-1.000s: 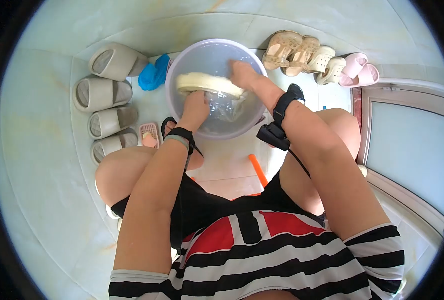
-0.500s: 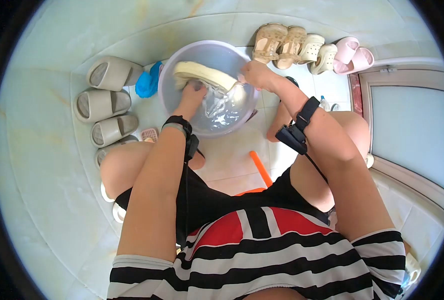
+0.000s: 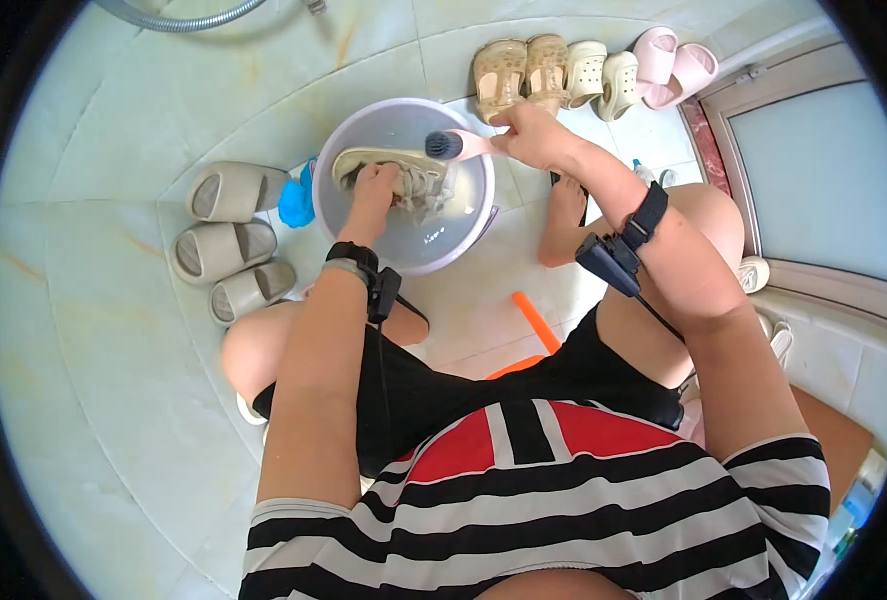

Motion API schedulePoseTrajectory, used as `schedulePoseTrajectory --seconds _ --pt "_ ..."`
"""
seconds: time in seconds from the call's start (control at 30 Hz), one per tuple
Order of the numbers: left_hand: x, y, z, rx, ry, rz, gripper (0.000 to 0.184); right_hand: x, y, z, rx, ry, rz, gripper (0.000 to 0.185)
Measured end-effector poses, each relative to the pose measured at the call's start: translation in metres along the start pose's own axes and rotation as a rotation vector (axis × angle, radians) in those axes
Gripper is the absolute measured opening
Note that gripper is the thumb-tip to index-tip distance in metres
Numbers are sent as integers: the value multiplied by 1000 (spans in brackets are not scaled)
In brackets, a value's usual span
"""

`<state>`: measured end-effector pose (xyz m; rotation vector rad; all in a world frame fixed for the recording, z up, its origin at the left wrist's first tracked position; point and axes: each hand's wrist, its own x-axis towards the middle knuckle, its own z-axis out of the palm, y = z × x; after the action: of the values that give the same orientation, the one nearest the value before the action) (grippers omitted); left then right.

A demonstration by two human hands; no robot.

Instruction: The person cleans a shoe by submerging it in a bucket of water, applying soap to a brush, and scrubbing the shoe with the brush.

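A pale cream shoe with laces [image 3: 419, 187] lies tilted in a light purple basin [image 3: 329, 215] of water. My left hand [image 3: 375, 198] is closed on the shoe near its opening. Over the basin's right rim, my right hand [image 3: 532, 137] grips a pink brush [image 3: 474, 143] by its handle, its dark bristles pointing left above the shoe. The shoe's front part is partly in the water.
Grey slippers [image 3: 226, 250] line the left wall beside a blue object [image 3: 298, 200]. Brown clogs [image 3: 501, 75], cream clogs [image 3: 619, 85] and pink slippers [image 3: 679, 75] stand at the back right. An orange bar [image 3: 536, 322] is below the basin, a glass-panelled door [image 3: 814, 180] at right.
The brush has come into view as my right hand moved up and right off the shoe. The shoe has turned, showing its laces. The camera view has shifted.
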<state>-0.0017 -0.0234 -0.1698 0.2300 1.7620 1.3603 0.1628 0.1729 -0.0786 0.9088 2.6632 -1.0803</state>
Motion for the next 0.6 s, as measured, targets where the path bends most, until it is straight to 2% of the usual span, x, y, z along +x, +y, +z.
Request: schedulePoseTrajectory --seconds 0.07,0.1,0.13,0.17,0.23,0.27,0.33,0.4,0.43,0.47,0.53,0.57,0.6 --pt "-2 9 1 -3 13 -4 21 -2 6 8 136 -28 -25 53" --pt "1 7 0 -161 -7 -34 17 -6 4 9 142 -13 -32 53" --pt "4 6 0 -318 -30 -63 14 -12 -1 11 240 -43 58 52" --pt "6 5 -1 -305 -32 -49 14 -19 -6 12 340 -75 148 51" --pt "10 3 -1 -607 38 -179 11 -25 -8 13 403 -135 148 52" --pt "11 2 0 -596 36 -169 11 -28 -8 13 458 -208 160 53" --pt "6 -1 4 -922 214 -318 14 -31 -14 14 427 -157 143 46" --pt "-2 -6 8 -1012 237 -357 14 -30 -19 15 264 -170 134 39" --pt "-9 -6 11 -1113 265 -399 15 -27 -13 27 114 -11 34 32" --pt "-14 -6 15 -1104 261 -394 15 -24 -7 39 121 -3 33 32" --pt "-22 -10 21 -1168 266 -394 19 -32 -9 54 299 171 -30 33" --pt "-32 -15 17 -1160 263 -396 19 -36 -8 60 280 137 -29 33" --pt "-40 -26 9 -325 241 136 22 -41 -14 67 333 129 -22 32"
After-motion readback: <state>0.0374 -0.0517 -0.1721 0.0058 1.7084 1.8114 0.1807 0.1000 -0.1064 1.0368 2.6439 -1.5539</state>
